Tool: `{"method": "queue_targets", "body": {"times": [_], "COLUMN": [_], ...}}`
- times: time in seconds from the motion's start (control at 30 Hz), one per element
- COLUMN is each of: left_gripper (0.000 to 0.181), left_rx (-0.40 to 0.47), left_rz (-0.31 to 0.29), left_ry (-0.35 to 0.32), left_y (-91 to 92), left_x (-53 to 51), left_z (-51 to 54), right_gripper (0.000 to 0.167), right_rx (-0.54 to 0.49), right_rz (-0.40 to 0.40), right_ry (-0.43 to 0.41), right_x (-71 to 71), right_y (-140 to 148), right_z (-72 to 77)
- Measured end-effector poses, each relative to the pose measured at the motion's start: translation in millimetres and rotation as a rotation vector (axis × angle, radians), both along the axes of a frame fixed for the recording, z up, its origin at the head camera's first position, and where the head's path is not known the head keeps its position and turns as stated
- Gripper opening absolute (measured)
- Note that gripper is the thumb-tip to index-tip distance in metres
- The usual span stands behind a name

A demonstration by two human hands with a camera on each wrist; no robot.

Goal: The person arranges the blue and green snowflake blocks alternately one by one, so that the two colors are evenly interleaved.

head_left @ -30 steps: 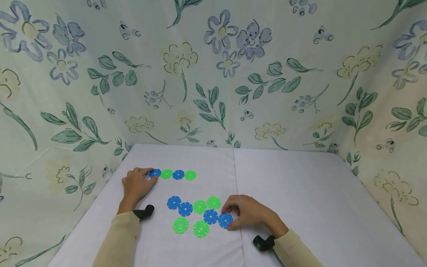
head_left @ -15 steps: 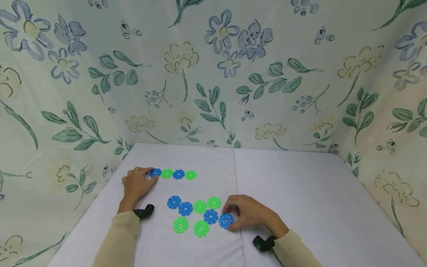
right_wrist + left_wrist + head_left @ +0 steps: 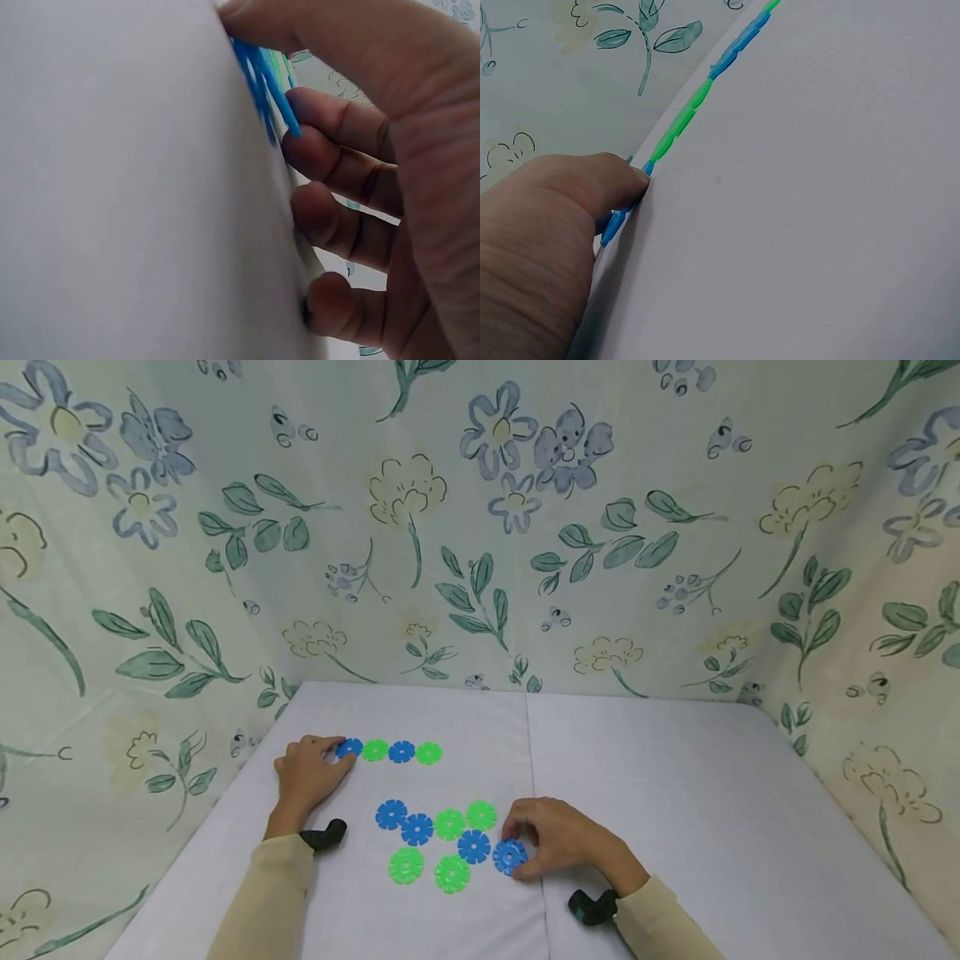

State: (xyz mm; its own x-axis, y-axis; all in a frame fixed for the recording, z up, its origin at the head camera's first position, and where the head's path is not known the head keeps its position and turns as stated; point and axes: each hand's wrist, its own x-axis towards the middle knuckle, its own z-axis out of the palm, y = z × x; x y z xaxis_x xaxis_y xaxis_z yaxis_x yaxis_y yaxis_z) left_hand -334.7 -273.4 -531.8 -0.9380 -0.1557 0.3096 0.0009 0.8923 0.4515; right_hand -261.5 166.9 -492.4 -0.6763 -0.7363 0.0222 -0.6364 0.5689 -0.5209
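Note:
My left hand (image 3: pixel 309 774) pinches a blue notched plastic disc (image 3: pixel 351 747) between thumb and finger. That disc forms the left end of a row with a green disc (image 3: pixel 375 750), another blue disc (image 3: pixel 402 752) and a last green disc (image 3: pixel 429 753), set edge to edge. In the left wrist view, the thumb partly covers the end blue disc (image 3: pixel 613 227). My right hand (image 3: pixel 562 835) holds a blue disc (image 3: pixel 510 857) by its edges, beside a loose blue one (image 3: pixel 473 847). The right wrist view shows tilted blue edges (image 3: pixel 281 101), seemingly two layers, at the fingertips.
Nearer the front lie two blue discs (image 3: pixel 417 829) (image 3: pixel 391 815), with green discs (image 3: pixel 450 825) (image 3: pixel 481 816) to their right and more green discs (image 3: pixel 406 866) (image 3: pixel 452 874) below. A white cloth (image 3: pixel 712 802) covers the table, creased down the middle. Floral curtains (image 3: pixel 480 527) surround it.
My right hand and its blue disc have shifted very slightly right, and the disc now shows a doubled, layered edge. The left hand and the row have stayed in place.

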Motion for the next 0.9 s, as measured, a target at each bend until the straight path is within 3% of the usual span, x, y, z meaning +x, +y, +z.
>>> {"method": "queue_targets", "body": {"times": [0.17, 0.5, 0.9], "left_gripper": [0.049, 0.048, 0.048], "left_rx": [-0.002, 0.01, 0.017], "left_rz": [0.0, -0.008, -0.011], "left_ry": [-0.005, 0.002, 0.008], "left_y": [0.2, -2.0, -0.6], "left_x": [-0.1, 1.6, 0.9], "left_z": [1.6, 0.4, 0.2], "right_gripper": [0.04, 0.039, 0.037], "right_rx": [0.009, -0.047, -0.128], "right_rz": [0.009, 0.009, 0.028], "right_ry": [0.021, -0.042, 0.016], "right_x": [-0.3, -2.2, -2.1], "right_y": [0.4, 2.3, 3.7], "right_z": [0.5, -1.3, 0.8]}}
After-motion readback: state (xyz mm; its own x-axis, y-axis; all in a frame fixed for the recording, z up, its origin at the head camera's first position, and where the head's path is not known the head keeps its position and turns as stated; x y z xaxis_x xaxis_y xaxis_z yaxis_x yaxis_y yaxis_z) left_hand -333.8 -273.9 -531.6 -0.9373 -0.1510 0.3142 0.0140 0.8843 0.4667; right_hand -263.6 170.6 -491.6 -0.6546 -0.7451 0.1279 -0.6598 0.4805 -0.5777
